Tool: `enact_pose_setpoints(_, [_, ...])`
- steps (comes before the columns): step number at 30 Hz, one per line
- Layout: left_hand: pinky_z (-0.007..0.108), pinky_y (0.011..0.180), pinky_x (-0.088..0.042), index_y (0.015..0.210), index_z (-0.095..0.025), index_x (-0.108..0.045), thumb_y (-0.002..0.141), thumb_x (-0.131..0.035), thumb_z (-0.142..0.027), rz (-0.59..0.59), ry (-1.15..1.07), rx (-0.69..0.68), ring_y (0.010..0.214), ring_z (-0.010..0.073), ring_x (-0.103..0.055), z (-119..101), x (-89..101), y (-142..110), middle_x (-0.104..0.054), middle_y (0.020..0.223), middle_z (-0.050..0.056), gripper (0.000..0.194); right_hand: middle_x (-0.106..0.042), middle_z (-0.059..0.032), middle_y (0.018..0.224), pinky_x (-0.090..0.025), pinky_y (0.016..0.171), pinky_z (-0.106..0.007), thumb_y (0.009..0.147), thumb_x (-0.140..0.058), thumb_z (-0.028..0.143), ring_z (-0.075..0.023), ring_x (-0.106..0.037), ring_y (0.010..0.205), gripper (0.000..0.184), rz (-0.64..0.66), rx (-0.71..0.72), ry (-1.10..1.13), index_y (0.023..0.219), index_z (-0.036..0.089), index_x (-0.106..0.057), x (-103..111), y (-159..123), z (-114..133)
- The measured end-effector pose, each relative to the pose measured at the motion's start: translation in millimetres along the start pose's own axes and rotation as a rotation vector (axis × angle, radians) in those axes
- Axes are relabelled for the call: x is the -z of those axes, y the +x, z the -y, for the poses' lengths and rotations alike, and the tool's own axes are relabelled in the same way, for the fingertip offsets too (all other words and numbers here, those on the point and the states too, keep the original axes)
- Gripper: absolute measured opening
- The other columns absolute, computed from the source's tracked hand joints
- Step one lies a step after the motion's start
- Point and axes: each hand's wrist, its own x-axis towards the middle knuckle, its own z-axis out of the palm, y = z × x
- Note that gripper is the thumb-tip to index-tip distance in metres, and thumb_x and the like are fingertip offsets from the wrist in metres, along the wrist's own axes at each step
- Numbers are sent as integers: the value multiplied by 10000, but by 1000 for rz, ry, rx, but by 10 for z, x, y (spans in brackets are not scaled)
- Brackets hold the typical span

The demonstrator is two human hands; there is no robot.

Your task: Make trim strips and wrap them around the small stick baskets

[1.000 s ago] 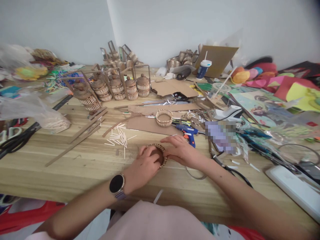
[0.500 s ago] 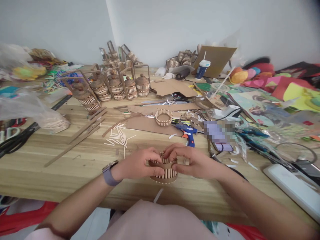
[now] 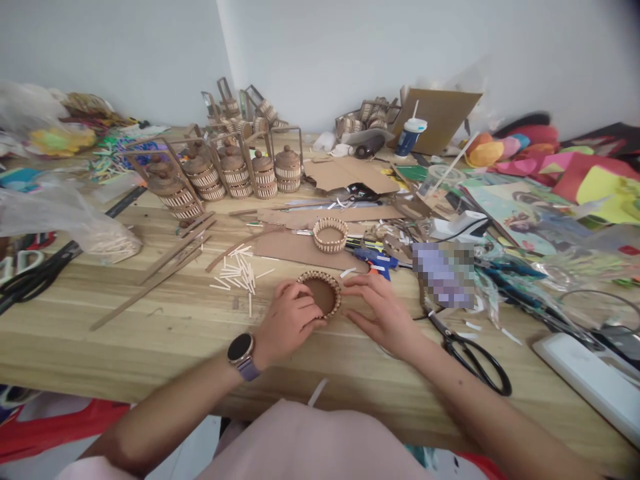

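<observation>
A small round basket (image 3: 324, 293) of cardboard and short sticks sits in front of me, its open top and brown inside showing. My left hand (image 3: 291, 319) grips its left and near rim, fingers curled over the edge; a watch is on that wrist. Just right of the basket, my right hand (image 3: 375, 308) has its fingers apart, fingertips close to the wall, holding nothing. A second stick ring (image 3: 330, 235) lies farther back on a cardboard strip (image 3: 285, 248). Loose short sticks (image 3: 239, 273) are heaped to the left. Behind my right hand is a blue glue gun (image 3: 377, 260), partly hidden.
Black-handled scissors (image 3: 473, 360) lie beside my right forearm, near a white power strip (image 3: 580, 373). Several lidded stick baskets with handles (image 3: 287, 170) stand at the back left. Long cardboard strips (image 3: 155, 280) lie left. A lidded cup (image 3: 410, 137) stands at the back.
The basket has moved away from me and tipped so its inside faces up. My right hand has let go and opened; my left has shifted onto the left rim. The scissors are uncovered.
</observation>
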Motion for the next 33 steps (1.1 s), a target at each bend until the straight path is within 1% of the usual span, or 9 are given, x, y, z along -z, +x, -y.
enact_pose_setpoints(2, [419,981,-312,793,-200,-677,897,-639,-276,-6,0,27,1029,208,-529,2,-73,-19,-705,809,-10,134,-671,-89,1026,-459,877,-425,887,-601,233,-245,-596,994,143,-52,-67,7,1029,224,-615,-100,-75,-15])
enact_pose_setpoints(4, [427,989,-301,796,-200,-674,892,-646,-267,4,6,43,1041,211,-527,-11,-116,-31,-709,820,-13,121,-685,-75,945,-474,812,-401,889,-591,220,-240,-613,920,108,-66,-103,9,993,222,-621,-191,-127,-10])
enact_pose_setpoints(7, [441,1003,-283,810,-202,-675,884,-657,-259,15,19,74,1057,214,-527,-50,-134,-32,-713,828,-13,95,-703,-56,898,-476,785,-378,896,-566,205,-231,-632,883,85,-92,-148,20,948,232,-627,-292,-162,8])
enact_pose_setpoints(10, [475,1010,-273,870,-193,-680,877,-663,-313,19,54,97,1069,236,-524,-95,-142,-17,-717,864,14,122,-714,-51,885,-484,782,-367,895,-561,216,-226,-649,864,77,-132,-195,34,935,228,-625,-348,-182,20])
enact_pose_setpoints(13, [493,1007,-274,922,-189,-679,916,-601,-305,-3,99,71,1059,248,-524,-132,-177,0,-713,864,35,140,-720,-47,886,-489,795,-369,878,-579,228,-228,-657,860,74,-162,-237,53,937,224,-624,-380,-205,28])
enact_pose_setpoints(16, [481,995,-284,894,-198,-676,944,-539,-243,-44,131,44,1032,242,-529,-159,-221,15,-707,834,32,153,-719,-45,889,-495,806,-377,856,-595,228,-232,-659,869,93,-174,-266,81,945,226,-620,-401,-215,30])
enact_pose_setpoints(19, [473,972,-294,858,-194,-670,939,-540,-225,-73,143,30,995,236,-538,-177,-240,28,-703,809,27,156,-712,-45,881,-509,789,-381,847,-582,223,-226,-662,838,121,-183,-293,120,966,226,-602,-415,-205,18])
enact_pose_setpoints(24, [461,962,-299,814,-182,-664,926,-546,-209,-99,161,21,942,223,-543,-185,-235,45,-691,766,21,165,-687,-39,844,-530,730,-339,828,-542,197,-198,-657,787,151,-192,-310,190,974,221,-567,-423,-172,5])
enact_pose_setpoints(33, [460,966,-304,812,-178,-671,924,-548,-213,-93,167,20,945,225,-550,-194,-265,55,-694,760,28,170,-693,-44,859,-528,750,-350,818,-566,210,-206,-665,797,110,-255,-372,216,926,225,-551,-458,-167,31])
